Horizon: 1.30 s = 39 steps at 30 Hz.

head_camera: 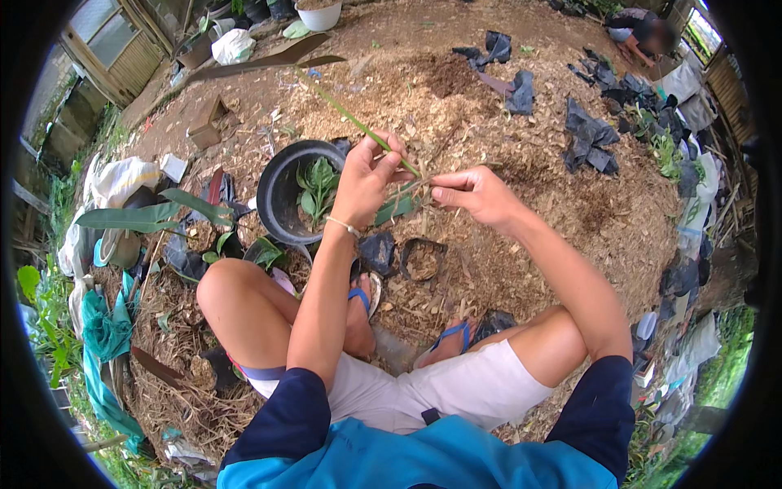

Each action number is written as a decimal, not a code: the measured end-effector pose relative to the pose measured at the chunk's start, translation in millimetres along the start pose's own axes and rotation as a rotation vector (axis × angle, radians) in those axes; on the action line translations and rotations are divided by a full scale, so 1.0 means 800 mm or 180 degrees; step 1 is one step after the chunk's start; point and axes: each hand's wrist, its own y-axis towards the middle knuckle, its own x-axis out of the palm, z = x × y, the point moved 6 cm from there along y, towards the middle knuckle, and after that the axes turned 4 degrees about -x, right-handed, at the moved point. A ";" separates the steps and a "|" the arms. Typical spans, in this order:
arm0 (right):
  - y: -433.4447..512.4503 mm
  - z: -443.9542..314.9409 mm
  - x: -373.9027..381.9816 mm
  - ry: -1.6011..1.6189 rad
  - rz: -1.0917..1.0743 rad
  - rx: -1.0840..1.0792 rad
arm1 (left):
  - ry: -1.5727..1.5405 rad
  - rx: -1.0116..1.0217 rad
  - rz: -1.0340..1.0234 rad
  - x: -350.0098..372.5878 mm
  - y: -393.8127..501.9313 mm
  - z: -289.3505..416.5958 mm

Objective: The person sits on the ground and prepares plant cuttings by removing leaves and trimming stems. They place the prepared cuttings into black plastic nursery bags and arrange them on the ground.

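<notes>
My left hand (374, 174) holds the green stem of a plant cutting (342, 110), its long dark leaves pointing up and to the left. With thumb and forefinger, my right hand (470, 192) pinches the thin roots (423, 186) at the stem's lower end. Left of my left hand stands a round black plastic pot (269, 205) with a small leafy green plant (317, 186) in it. Below my hands, a small black plastic grow bag (423, 260) holds wood chips, and a crumpled black plastic piece (377, 250) lies beside it.
Wood shavings (391, 104) cover much of the ground. Torn black plastic bags (588, 137) lie at the right. Potted plants and a white sack (125, 180) are at the left, near a wooden block (206, 125). Another person (641, 36) crouches at the upper right.
</notes>
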 end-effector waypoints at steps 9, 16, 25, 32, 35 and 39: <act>0.030 0.088 0.007 0.0045 -0.0464 0.0599 | 0.0660 -0.0138 -0.0505 0.003 -0.009 -0.071; 0.048 0.154 0.034 -0.1930 -0.1102 0.0610 | 0.1016 -0.0798 -0.0041 -0.008 -0.057 -0.193; 0.058 0.232 0.066 -0.2908 -0.1293 0.0557 | 0.0813 -0.0839 0.0368 -0.025 -0.100 -0.290; 0.050 0.243 0.056 -0.2934 -0.1185 0.0731 | 0.1767 0.0088 0.0535 -0.026 -0.102 -0.321; 0.050 0.246 0.064 -0.2771 -0.1129 0.0514 | 0.3431 0.0229 0.0261 -0.025 -0.111 -0.332; 0.054 0.245 0.063 -0.2401 -0.1145 0.0219 | 0.2483 0.0346 0.0174 -0.034 -0.117 -0.325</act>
